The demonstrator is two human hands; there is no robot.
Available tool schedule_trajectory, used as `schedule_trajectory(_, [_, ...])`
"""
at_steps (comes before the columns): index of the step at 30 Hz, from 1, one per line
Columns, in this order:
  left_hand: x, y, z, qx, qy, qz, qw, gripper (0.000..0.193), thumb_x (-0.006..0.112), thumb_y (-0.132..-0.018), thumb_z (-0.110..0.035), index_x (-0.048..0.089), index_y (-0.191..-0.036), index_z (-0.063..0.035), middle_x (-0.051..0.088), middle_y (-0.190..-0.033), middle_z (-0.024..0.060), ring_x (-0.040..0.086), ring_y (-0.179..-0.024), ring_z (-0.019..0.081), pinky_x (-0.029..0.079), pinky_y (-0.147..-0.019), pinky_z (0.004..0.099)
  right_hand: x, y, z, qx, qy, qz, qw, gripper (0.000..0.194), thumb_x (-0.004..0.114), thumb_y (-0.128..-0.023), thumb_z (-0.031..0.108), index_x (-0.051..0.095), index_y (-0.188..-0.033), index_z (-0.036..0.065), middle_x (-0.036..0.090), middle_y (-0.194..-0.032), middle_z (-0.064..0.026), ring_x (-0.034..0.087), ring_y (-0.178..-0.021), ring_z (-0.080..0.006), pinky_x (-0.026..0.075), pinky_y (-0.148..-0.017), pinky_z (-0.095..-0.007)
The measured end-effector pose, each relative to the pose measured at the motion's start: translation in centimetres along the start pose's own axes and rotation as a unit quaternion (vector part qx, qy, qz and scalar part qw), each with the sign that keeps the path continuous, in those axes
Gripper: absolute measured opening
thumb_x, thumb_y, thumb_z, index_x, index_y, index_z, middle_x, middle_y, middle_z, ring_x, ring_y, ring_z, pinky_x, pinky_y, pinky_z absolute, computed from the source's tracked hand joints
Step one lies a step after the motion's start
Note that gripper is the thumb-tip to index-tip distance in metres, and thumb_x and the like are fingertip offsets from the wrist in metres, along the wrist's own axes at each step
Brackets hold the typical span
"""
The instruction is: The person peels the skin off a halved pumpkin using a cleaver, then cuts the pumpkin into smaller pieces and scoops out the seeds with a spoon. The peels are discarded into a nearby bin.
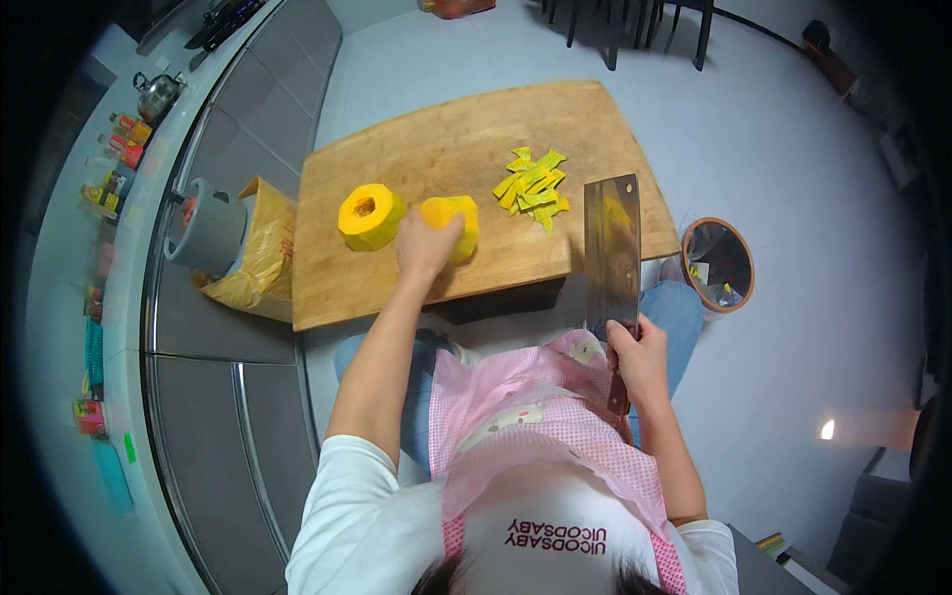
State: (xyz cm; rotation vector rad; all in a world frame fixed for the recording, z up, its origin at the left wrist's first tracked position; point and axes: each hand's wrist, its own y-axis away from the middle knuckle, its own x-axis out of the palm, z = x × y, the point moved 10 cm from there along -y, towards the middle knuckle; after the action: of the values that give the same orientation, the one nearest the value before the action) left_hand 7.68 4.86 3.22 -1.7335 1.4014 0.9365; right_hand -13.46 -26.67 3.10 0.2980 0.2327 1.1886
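Observation:
My left hand (pixel 428 245) grips a peeled yellow pumpkin piece (pixel 466 229) from above, on the wooden board (pixel 491 260). Just left of it stands another peeled pumpkin piece (pixel 372 216), its hollow core facing up. My right hand (pixel 639 353) is closed around the handle of a broad cleaver (pixel 612 245), whose blade points away from me past the board's near right edge, with yellow smears or reflections on it. A heap of green-yellow pumpkin peel strips (pixel 532 186) lies on the board between the held piece and the cleaver.
A lined waste bin (pixel 718 264) stands on the floor right of the board. At the left, a grey bucket (pixel 208 227) and a yellow bag (pixel 271 253) sit beside grey cabinets (pixel 223 297). Bottles and a kettle (pixel 156 95) line the counter. Dark chair legs (pixel 613 37) are beyond the board.

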Motion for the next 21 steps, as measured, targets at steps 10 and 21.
schedule_trajectory(10, [-7.2, 14.1, -21.2, 0.426, 0.160, 0.181, 0.872, 0.061, 0.072, -0.076, -0.023, 0.048, -0.127, -0.0018, 0.046, -0.130, 0.0241, 0.053, -0.110, 0.0387, 0.044, -0.092, 0.0434, 0.2, -0.5, -0.3, 0.027, 0.011, -0.009, 1.000, 0.012, 0.060, -0.087, 0.010, 0.058, -0.077, 0.003, 0.054, -0.062, 0.0016, 0.047, -0.051, -0.0068, 0.037, -0.046, -0.0241])
schedule_trajectory(21, [-13.7, 31.6, -24.9, 0.668, 0.213, 0.430, 0.569, 0.060, 0.070, -0.075, -0.022, 0.048, -0.128, -0.0035, 0.046, -0.134, 0.0177, 0.050, -0.116, 0.0352, 0.041, -0.096, 0.0473, 1.8, -0.9, -0.3, 0.037, 0.030, 0.016, 0.999, 0.013, 0.061, -0.085, 0.009, 0.056, -0.074, 0.005, 0.052, -0.060, 0.0003, 0.047, -0.048, -0.0083, 0.038, -0.044, -0.0257])
